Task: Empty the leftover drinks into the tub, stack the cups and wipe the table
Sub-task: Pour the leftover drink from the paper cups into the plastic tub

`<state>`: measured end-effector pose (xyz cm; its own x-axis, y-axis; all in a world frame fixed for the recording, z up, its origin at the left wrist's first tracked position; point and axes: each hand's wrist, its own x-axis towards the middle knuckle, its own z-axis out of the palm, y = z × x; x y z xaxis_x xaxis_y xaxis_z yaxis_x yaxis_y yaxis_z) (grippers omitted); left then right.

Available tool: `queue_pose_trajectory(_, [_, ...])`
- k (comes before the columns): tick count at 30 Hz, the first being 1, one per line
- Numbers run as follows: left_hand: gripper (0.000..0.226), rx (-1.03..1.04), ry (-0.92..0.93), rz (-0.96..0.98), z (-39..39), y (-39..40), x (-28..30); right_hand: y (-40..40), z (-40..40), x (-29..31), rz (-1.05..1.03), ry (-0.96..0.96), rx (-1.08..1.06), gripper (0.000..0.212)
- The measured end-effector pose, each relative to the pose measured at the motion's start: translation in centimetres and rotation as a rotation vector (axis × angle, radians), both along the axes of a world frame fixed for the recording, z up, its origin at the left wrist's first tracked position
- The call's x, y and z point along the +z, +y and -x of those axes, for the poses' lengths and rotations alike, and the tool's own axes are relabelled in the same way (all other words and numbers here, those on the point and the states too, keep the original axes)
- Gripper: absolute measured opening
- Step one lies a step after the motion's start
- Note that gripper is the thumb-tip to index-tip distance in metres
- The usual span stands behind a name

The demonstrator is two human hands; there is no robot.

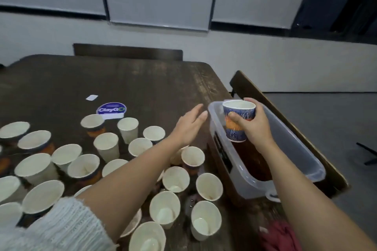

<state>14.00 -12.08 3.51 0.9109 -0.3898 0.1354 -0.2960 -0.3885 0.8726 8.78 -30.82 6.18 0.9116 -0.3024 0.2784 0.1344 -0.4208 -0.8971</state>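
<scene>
My right hand (254, 128) grips a blue and orange patterned paper cup (237, 120), upright over the near-left part of a clear plastic tub (302, 149). Brown liquid lies in the tub's bottom. My left hand (189, 126) hovers with straight fingers above the dark wooden table (142, 79), just left of the tub and touching nothing. Several paper cups (106, 145) with white insides stand crowded on the near left of the table, some with a little liquid in them.
A round purple sticker (111, 109) and a small white label (91, 97) lie on the table behind the cups. A reddish cloth (279, 236) sits at the near right corner. Dark chair backs (128, 52) stand behind and to the right of the table. Grey floor lies right.
</scene>
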Motion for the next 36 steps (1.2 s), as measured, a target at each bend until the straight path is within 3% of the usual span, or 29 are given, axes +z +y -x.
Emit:
queue_pose_trajectory(4, [0.048, 0.108, 0.119, 0.346, 0.0, 5.6, 2.5, 8.6, -2.6, 2.4, -0.044, -0.038, 0.168, 0.072])
queue_pose_trajectory(7, [0.039, 0.211, 0.118, 0.492, 0.4, 13.5, 3.6, 17.9, -4.5, 3.4, -0.034, -0.040, 0.321, 0.071])
queue_pose_trajectory(14, [0.022, 0.473, -0.038, 0.470, 2.8, 34.7, 3.9, 37.9, -5.9, 3.4, 0.049, 0.019, 0.658, 0.076])
queue_pose_trajectory(21, [0.024, 0.618, -0.018, 0.226, 5.6, 52.6, 1.5, 55.0, -6.6, 1.1, 0.451, 0.094, 0.897, 0.078])
queue_pose_trajectory(23, [0.017, 0.702, 0.039, 0.021, 5.6, 56.3, 0.0, 57.2, -6.8, 0.2, 0.585, 0.116, 0.903, 0.074])
queue_pose_trajectory(25, [0.036, 0.742, 0.128, -0.207, 5.7, 59.3, -1.7, 58.4, -7.1, -0.9, 0.745, 0.136, 0.833, 0.074])
queue_pose_trajectory(31, [0.088, 0.591, 0.395, -0.576, 5.2, 62.0, -6.1, 59.2, -7.2, -5.2, 0.739, 0.300, 0.775, 0.077])
queue_pose_trajectory(36, [0.101, 0.521, 0.342, -0.667, 4.3, 61.4, -8.0, 58.6, -6.4, -7.6, 0.757, 0.374, 0.764, 0.080])
